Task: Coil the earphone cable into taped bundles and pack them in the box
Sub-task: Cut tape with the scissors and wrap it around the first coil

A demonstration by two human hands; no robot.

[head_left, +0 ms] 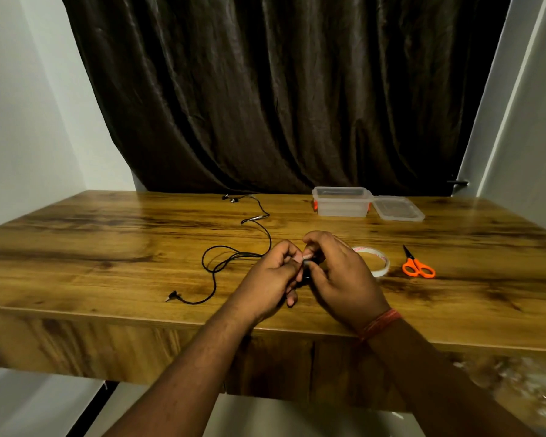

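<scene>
I see my left hand (270, 275) and right hand (338, 275) close together above the front edge of the table (108, 247). Both pinch a small dark bit of the black earphone cable (216, 266). The rest of the cable lies loose to the left, its plug (171, 296) near the front edge and its earbuds (230, 198) by the back edge. A tape roll (377, 261) peeks out just behind my right hand, with orange scissors (418, 266) near it. The open clear box (341, 201) and its lid (397, 208) sit at the back edge.
</scene>
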